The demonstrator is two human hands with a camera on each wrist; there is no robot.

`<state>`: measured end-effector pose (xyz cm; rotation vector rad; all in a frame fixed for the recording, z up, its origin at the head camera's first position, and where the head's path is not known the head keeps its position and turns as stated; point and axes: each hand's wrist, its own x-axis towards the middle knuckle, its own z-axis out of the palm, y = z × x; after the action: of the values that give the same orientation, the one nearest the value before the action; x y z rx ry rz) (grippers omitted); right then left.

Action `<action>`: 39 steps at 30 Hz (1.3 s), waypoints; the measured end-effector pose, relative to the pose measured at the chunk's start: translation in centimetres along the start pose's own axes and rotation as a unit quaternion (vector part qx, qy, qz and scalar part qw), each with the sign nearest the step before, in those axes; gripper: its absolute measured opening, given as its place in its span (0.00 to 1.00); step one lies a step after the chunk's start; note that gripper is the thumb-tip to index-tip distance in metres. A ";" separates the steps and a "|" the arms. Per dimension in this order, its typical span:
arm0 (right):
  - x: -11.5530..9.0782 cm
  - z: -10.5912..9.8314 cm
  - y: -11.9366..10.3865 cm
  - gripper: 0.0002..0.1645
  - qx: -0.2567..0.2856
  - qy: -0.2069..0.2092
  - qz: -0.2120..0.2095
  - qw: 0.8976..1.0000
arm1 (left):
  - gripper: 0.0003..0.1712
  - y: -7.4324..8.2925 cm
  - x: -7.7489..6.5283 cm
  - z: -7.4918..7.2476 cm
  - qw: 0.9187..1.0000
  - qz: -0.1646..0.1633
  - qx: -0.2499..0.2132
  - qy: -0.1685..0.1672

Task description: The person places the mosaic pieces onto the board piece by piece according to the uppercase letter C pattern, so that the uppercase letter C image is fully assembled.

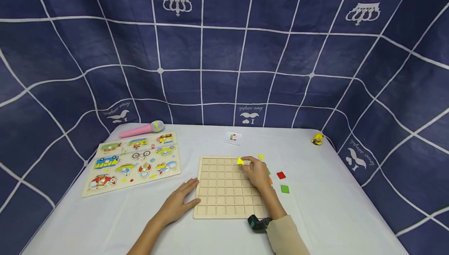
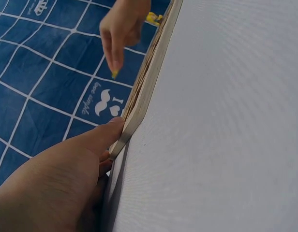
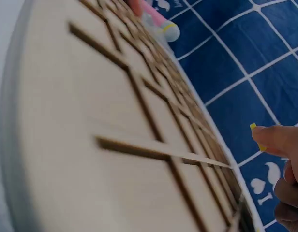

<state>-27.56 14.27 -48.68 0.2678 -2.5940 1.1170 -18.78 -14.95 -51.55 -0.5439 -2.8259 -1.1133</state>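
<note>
A square wooden grid board (image 1: 220, 183) lies on the white table. At its left edge my left hand (image 1: 177, 205) rests with fingers extended; the left wrist view shows the thumb (image 2: 112, 126) against the board's side. My right hand (image 1: 257, 175) is over the board's far right corner and pinches a small yellow tile (image 1: 240, 161) between thumb and fingertips. The right wrist view shows the tile's yellow edge (image 3: 258, 137) above the grid. Beside the board on the right lie a red tile (image 1: 281, 175), a green tile (image 1: 285, 189) and another yellow piece (image 1: 261, 156); the right hand partly hides orange and green ones.
Beyond the board lies a small card with a coloured grid pattern (image 1: 233, 138). A wooden vehicle puzzle (image 1: 129, 169) and a pink toy microphone (image 1: 140, 130) are at the left. A yellow figurine (image 1: 317, 139) stands far right. Dark blue checked cloth (image 1: 224, 52) surrounds the table.
</note>
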 end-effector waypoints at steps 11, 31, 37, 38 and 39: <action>-0.6 1.9 0.8 0.16 -0.052 -0.044 -0.010 0.998 | 0.38 0.1 0.0 0.0 1.000 -0.001 0.001 -0.003; -0.5 -1.8 1.9 0.19 0.001 -0.030 0.034 0.999 | 0.39 0.0 0.1 -0.1 1.000 0.003 -0.001 -0.005; -1.3 -6.2 3.7 0.21 -0.034 -0.006 0.065 0.997 | 0.38 -0.1 0.2 -0.1 1.000 0.013 0.001 0.002; -1.5 -6.8 4.1 0.21 -0.040 -0.001 0.075 0.996 | 0.39 -0.1 0.2 0.0 1.000 0.014 0.004 0.003; -1.8 -7.3 4.6 0.22 -0.047 0.005 0.082 0.996 | 0.39 -0.1 0.2 0.0 1.000 0.012 0.005 0.003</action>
<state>-25.73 22.83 -47.63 0.0280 -2.6908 1.0422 -19.00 -15.01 -51.58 -0.5710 -2.8096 -1.0945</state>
